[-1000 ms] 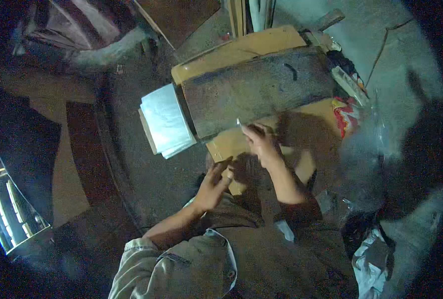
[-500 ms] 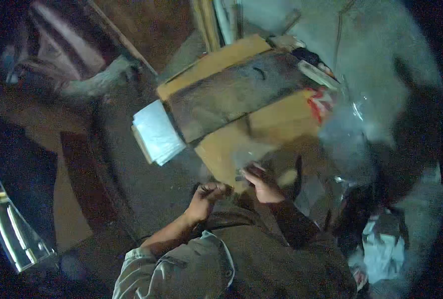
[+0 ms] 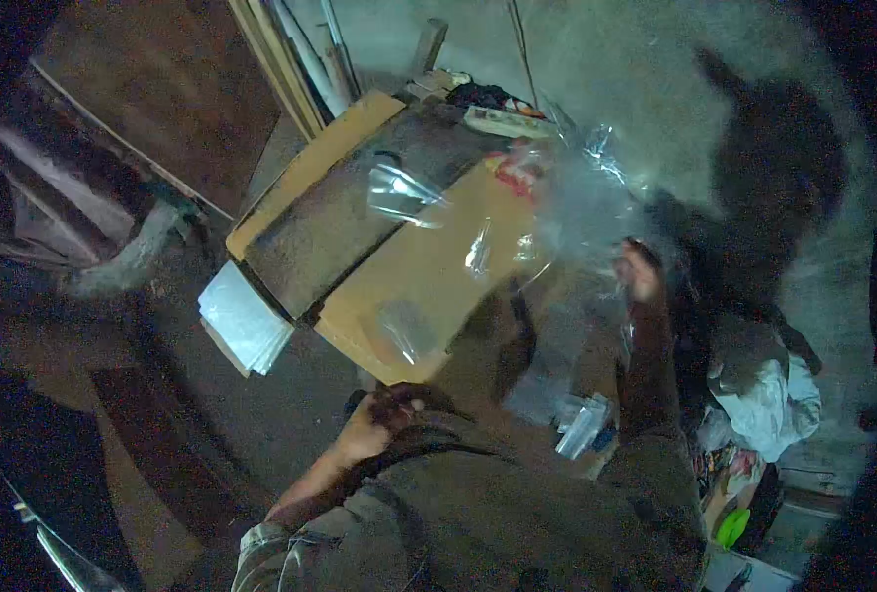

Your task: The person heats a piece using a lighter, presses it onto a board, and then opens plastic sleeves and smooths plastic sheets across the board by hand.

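My left hand point(image 3: 387, 410) is close to my body, just below the near corner of a yellow-brown cardboard sheet point(image 3: 429, 281). Its fingers are curled closed, and what they hold, if anything, is hidden. Out to the right, my right hand point(image 3: 641, 273) is at the lower edge of a bunch of clear plastic point(image 3: 591, 212), fingers slightly bent and apart. No grip on the plastic can be made out. A clear plastic piece point(image 3: 399, 187) lies on the dark panel point(image 3: 330, 232) beyond the cardboard. Another clear piece point(image 3: 399, 331) shows on the cardboard's near part.
White papers point(image 3: 244, 311) are stacked at the left corner. Small clear packets point(image 3: 584, 426) lie near my right forearm. A white bag point(image 3: 769, 395) sits farther right. Wooden strips point(image 3: 279, 64) stand at the back, and a brown board point(image 3: 162, 89) is at upper left.
My right hand has moved away from my left, right and forward to the clear plastic. A shiny clear piece now shows on the dark panel. The camera view has shifted right.
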`<action>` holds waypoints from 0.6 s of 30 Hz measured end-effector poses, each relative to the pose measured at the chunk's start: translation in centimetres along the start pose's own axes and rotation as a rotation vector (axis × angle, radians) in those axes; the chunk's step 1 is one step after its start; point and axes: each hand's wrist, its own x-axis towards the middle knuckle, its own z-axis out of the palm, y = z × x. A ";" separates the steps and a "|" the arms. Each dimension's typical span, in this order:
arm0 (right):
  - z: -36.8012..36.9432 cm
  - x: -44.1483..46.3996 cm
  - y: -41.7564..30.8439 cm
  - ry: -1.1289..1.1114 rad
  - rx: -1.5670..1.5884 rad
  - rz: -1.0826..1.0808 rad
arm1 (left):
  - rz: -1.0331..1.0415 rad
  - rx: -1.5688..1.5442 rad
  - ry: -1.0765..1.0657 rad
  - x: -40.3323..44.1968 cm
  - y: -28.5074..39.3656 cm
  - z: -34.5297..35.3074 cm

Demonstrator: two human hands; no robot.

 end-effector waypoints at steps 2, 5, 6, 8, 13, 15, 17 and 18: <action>-4.1 0.7 0.8 0.078 -0.276 -0.039 | 0.009 -0.012 -0.013 -0.1 1.5 0.1; -2.1 -1.3 -3.3 0.285 -0.457 0.001 | 0.066 0.008 -0.010 -0.1 1.8 0.1; -2.6 -1.6 -3.7 0.346 -0.484 0.020 | 0.115 0.039 0.015 -0.1 1.5 0.1; -9.6 0.2 -1.3 -0.023 -0.207 0.035 | 0.157 0.070 0.021 0.5 0.1 0.1; -12.0 1.1 0.3 0.087 -0.239 0.036 | 0.340 0.452 0.003 1.2 -2.3 -1.3; -11.8 1.2 0.3 0.183 -0.319 -0.001 | 0.411 0.534 0.027 1.1 -2.9 -1.7; -12.4 0.9 0.2 0.275 -0.394 -0.050 | 0.536 0.703 0.036 1.6 -5.7 -2.4; -12.7 0.5 0.1 0.324 -0.443 -0.074 | 0.429 0.499 0.049 1.7 -5.3 -2.3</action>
